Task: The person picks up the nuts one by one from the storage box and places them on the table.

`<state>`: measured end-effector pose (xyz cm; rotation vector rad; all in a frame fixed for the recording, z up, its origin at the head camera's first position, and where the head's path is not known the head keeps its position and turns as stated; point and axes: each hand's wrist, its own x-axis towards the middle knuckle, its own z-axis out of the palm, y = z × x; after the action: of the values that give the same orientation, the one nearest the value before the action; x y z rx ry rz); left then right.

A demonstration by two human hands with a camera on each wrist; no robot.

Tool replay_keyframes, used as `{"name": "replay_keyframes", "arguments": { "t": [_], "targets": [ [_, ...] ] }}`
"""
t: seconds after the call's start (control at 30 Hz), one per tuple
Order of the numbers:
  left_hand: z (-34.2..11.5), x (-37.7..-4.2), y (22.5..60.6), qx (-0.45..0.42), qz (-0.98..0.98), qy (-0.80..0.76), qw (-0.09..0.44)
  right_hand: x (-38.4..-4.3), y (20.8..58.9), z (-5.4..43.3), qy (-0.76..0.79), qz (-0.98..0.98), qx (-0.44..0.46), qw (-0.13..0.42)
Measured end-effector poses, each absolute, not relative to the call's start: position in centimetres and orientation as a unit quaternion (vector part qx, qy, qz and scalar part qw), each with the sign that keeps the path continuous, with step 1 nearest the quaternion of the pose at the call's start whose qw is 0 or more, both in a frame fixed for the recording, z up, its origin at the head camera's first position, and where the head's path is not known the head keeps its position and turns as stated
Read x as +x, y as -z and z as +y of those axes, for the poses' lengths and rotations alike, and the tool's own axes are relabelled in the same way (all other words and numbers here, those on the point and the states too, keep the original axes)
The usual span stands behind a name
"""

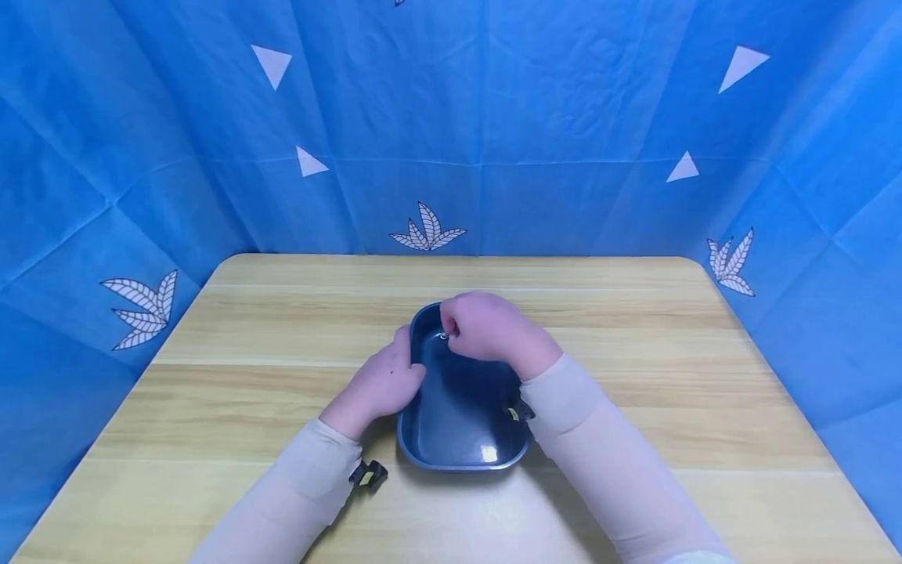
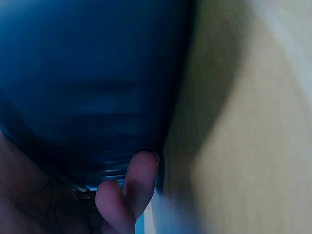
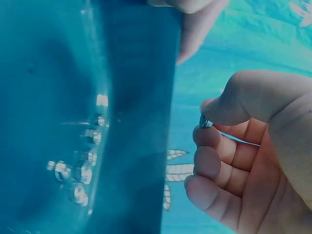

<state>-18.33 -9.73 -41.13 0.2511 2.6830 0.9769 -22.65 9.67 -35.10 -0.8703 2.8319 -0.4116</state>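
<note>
A dark blue rectangular tray with rounded corners sits on the table, tilted so its far end is raised. My left hand grips its left side, thumb over the rim and fingers against the outer wall; those fingertips show in the left wrist view. Above the tray's far end, my right hand pinches a small shiny metal piece between thumb and index finger. Several small metal pieces lie inside along the tray's end wall. The held piece is mostly hidden by the fingertips.
The tray stands on a light wood-grain table. A blue curtain with white triangles and leaf prints hangs behind the table and along both sides. A small black wrist camera sits by the left cuff.
</note>
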Motion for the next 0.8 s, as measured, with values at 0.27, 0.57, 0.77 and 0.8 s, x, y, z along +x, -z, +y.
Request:
{"name": "replay_keyframes", "arguments": {
  "t": [0.27,0.57,0.77,0.8],
  "targets": [
    [-9.7,-18.3,41.4,0.083,0.927,-0.340,0.137,-22.0,34.0,10.8,0.161,0.943,-0.290,0.034],
    [-9.7,-18.4,41.4,0.083,0.923,-0.350,0.133,-21.2,32.3,12.5,0.175,0.947,-0.269,0.009],
    [-9.7,-18.3,41.5,0.085,0.922,-0.353,0.135,-20.9,32.5,13.7,0.191,0.950,-0.248,-0.008],
    [-9.7,-18.2,41.5,0.085,0.922,-0.352,0.135,-20.9,32.6,13.9,0.194,0.950,-0.245,-0.011]
  ]
}}
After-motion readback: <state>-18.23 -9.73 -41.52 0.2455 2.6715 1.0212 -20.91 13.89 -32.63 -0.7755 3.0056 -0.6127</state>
